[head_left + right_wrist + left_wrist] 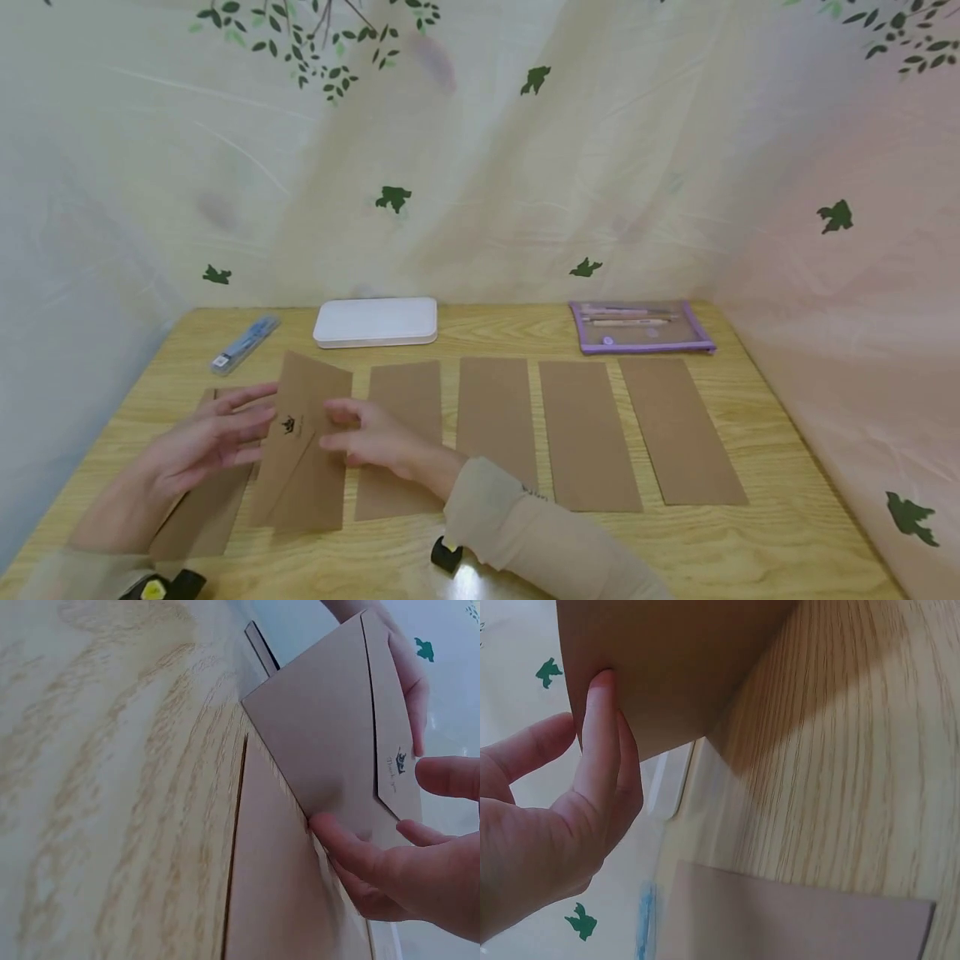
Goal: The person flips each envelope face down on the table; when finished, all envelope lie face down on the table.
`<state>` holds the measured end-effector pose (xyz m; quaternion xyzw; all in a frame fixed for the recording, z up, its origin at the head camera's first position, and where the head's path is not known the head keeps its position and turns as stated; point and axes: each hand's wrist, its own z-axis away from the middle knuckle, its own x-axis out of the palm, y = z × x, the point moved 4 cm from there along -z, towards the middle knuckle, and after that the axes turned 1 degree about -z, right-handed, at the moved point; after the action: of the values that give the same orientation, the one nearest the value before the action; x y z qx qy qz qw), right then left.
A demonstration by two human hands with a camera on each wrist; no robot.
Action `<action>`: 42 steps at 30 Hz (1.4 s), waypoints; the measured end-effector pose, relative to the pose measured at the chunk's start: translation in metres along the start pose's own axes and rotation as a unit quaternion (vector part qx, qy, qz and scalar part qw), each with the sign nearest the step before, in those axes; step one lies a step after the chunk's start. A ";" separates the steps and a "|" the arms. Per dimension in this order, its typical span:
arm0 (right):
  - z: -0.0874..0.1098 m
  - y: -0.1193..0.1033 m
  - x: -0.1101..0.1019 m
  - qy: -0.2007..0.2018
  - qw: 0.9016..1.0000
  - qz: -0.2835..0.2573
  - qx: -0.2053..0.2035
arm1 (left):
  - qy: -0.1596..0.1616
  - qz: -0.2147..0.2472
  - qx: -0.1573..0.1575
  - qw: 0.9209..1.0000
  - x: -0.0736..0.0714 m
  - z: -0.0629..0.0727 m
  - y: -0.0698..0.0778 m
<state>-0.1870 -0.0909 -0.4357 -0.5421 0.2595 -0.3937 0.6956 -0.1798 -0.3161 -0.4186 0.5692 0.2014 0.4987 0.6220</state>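
A brown kraft envelope (311, 450) with a pointed flap, a small crown and "Thank you" print stands tilted up between both hands. From behind, the straight fingers of my left hand (206, 442) support its raised left side; in the left wrist view a fingertip presses its plain back (667, 667), the thumb at the edge. My right hand (382, 442) holds the opposite long edge between its digits, as the right wrist view shows, with other fingers (450, 776) spread before the flap side (322, 720). Another brown envelope (210, 517) lies beneath the left hand.
Several more brown envelopes lie in a row to the right, the nearest one (401, 383) beside the right hand. Along the back are a blue-labelled clear pack (245, 344), a white case (375, 322) and a purple-edged pouch (641, 337) with pens. A curtain (480, 167) hangs behind.
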 end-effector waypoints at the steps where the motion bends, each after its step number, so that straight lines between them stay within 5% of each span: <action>1: 0.000 0.000 0.000 -0.001 1.000 -0.003 0.001 | -0.006 0.003 0.002 1.000 0.002 0.000 0.000; 15: 0.000 -0.001 0.003 -0.017 0.998 -0.061 0.009 | -0.011 0.014 -0.008 1.000 0.012 -0.001 -0.001; 34: 0.005 -0.013 0.008 -0.067 0.989 -0.128 0.015 | -0.103 0.051 0.020 0.993 0.026 -0.007 0.001; 42: 0.007 -0.017 0.009 -0.070 0.986 -0.152 0.015 | -0.113 0.056 0.017 0.992 0.032 -0.009 -0.007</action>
<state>-0.1808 -0.0961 -0.4163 -0.5907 0.1189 -0.4601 0.6521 -0.1714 -0.2832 -0.4170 0.6427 0.1056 0.4620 0.6020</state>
